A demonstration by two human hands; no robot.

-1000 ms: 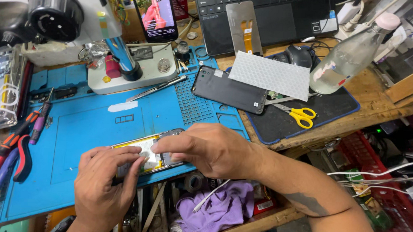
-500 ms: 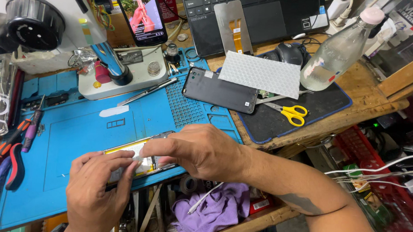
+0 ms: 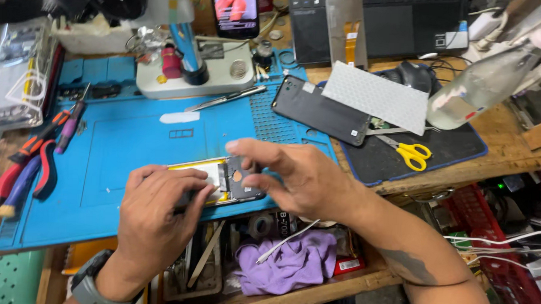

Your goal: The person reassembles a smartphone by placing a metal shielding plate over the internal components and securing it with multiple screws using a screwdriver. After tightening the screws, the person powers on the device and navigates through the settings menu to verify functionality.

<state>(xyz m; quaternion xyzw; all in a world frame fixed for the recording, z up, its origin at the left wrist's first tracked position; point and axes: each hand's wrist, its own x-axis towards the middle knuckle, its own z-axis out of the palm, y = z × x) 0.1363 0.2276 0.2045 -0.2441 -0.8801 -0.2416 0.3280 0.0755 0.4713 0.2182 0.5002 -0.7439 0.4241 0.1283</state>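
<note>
**Opened phone pinned on the blue mat, both our hands on it**

We have an opened phone [image 3: 224, 179] lying flat near the front edge of the blue work mat [image 3: 133, 147], which covers the left part of the tabletop [image 3: 505, 133]. Our left hand [image 3: 154, 211] presses down on its left half, fingers curled over the edge and gripping it, so the near side is hidden. Our right hand [image 3: 294, 174] hovers over the right end, fingers spread and loose; we cannot tell whether the lower fingers touch the frame, and it grasps nothing that we can see.

We judge it a light, stiff and fragile thing: thin, with bare parts that should not be pressed or bent. It looks best held by the long side edges of the frame, keeping fingertips off the exposed middle; the smooth mat may let it slide unless one hand steadies it.

Its back is off. We see a pale rectangular battery with a yellow border on the left and a dark board section with a small round part on the right.

Farther back lie a dark phone back cover [image 3: 319, 118], a white dotted sheet [image 3: 377, 102], yellow-handled scissors [image 3: 411, 152] on a dark pad, tweezers [image 3: 224, 100], and red and orange pliers [image 3: 27, 161] at the mat's left edge.
</note>
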